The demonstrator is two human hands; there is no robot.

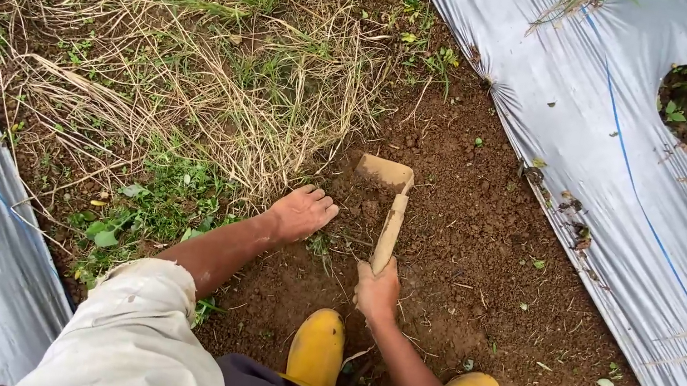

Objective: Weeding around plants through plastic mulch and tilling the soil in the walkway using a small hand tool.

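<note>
Brown soil [483, 243] between silver mulch sheets [578, 102]

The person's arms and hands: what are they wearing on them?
Both hands, left and right, are bare: no gloves, rings or watch visible. The forearms are bare too. Pale cream sleeves, smudged with dirt, are pushed up near the elbows. Yellow rubber boots show below.

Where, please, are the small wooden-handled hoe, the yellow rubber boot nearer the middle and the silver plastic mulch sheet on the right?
small wooden-handled hoe [390, 228], head view, handle middle.
yellow rubber boot [315, 352], head view, toe top.
silver plastic mulch sheet [563, 81], head view, bare surface.
</note>
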